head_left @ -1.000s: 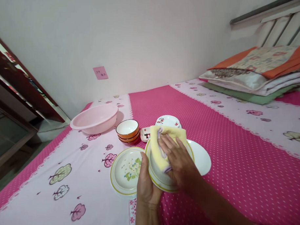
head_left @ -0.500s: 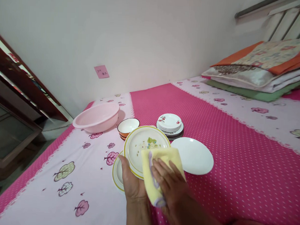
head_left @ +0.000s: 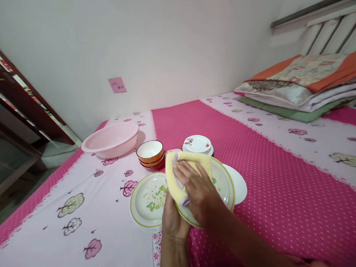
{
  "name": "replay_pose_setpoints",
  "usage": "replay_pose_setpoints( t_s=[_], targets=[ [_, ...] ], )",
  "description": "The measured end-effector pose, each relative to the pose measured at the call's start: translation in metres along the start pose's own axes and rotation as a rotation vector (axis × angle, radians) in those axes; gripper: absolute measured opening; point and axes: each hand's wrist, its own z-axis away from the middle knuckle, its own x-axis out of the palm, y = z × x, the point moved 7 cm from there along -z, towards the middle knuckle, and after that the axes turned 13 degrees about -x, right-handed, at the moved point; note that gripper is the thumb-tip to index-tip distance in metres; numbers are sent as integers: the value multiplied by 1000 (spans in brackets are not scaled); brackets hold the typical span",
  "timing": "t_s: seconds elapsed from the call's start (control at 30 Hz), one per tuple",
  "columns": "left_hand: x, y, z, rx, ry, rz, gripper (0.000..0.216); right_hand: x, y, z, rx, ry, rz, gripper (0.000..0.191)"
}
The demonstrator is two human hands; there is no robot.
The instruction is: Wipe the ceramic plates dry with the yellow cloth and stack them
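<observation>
A cream plate with a yellow-green rim and a leaf print is held up by my left hand, which grips its left lower edge. My right hand presses a folded yellow cloth with a lilac edge onto the plate's face, covering much of it. Behind and left of my left hand lies a matching plate on the bed, partly hidden by that hand. A white oval dish shows beyond the held plate's right edge.
Several orange-sided bowls are stacked beyond the matching plate. Small flowered plates form a pile behind the cloth. A pink basin stands at the left near the wall. Folded bedding lies at the right on the pink patterned sheet.
My left hand has moved the plate to the right, uncovering the matching plate and the bowls. The cloth under my right hand has shifted up and left, over the plate's upper left part.
</observation>
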Motion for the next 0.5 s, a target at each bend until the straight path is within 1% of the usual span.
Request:
replay_pose_setpoints(
  t_s=[0.1, 0.17, 0.27, 0.37, 0.5],
  targets=[
    [4, -4, -3, 3, -25, -36, 53, -7, 29, 8, 100, 48, 110, 72],
    [3, -1, -1, 16, -27, -57, 56, -10, 44, 16, 154, 68, 160, 73],
    [-2, 14, 5, 104, 55, -17, 56, -8, 52, 27, 194, 85, 178, 72],
    [-4, 29, 13, 224, 127, 25, 58, 2, 42, 34, 175, 63, 164, 71],
    [0, 42, 18, 306, 111, 49, 69, 15, 8, 41, 119, -2, 118, 67]
  ],
)
